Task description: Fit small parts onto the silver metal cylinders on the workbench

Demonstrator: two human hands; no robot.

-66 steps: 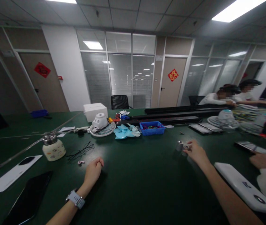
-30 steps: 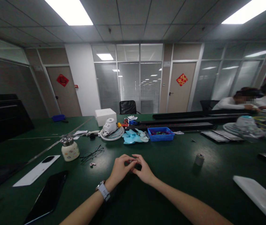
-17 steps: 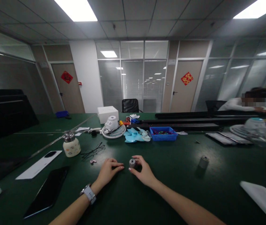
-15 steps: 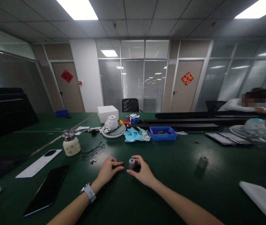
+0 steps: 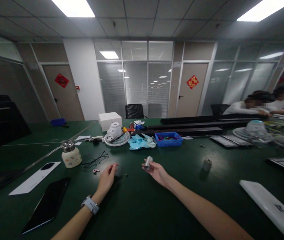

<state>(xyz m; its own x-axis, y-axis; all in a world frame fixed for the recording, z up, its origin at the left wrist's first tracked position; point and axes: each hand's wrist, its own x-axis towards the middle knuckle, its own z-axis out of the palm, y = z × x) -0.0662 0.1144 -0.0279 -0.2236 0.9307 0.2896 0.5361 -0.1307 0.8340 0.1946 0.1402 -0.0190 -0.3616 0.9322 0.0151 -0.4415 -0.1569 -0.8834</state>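
Over the dark green tabletop (image 5: pixel 136 206), the right hand (image 5: pixel 159 173) pinches a shiny silver metal cylinder (image 5: pixel 148 163), tilted! Left hand (image 5: pixel 106 177), fingers bunched near a small pink earbud (image 5: pixel 96 171); can't tell whether it grips anything. Between the hands, one tiny dark piece (image 5: pixel 126 175); well rightward stands a grey metal cylinder (image 5: pixel 207 164).

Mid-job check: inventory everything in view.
Cylinders: 2, grey, one held, one right
Tiny bit: 1, grey, centre
Bottle: 1, cream, left
Earbud: 1, pink, left
Wiry item: 1, black, left
Slabs: several, black or white, both sides
Bins: 2, blue, back
Fan parts: several, white or blue, back
Box: 1, white, back
Rails: several, black, back
Table: 1, green, foreground
Chairs: 2, black, behind table
Doors: 2+, beige, back
People: 2+, white tops, right
Watch: 1, silver, worn left
Left hand: 1, bare, centre-left
Right hand: 1, bare, holding cylinder
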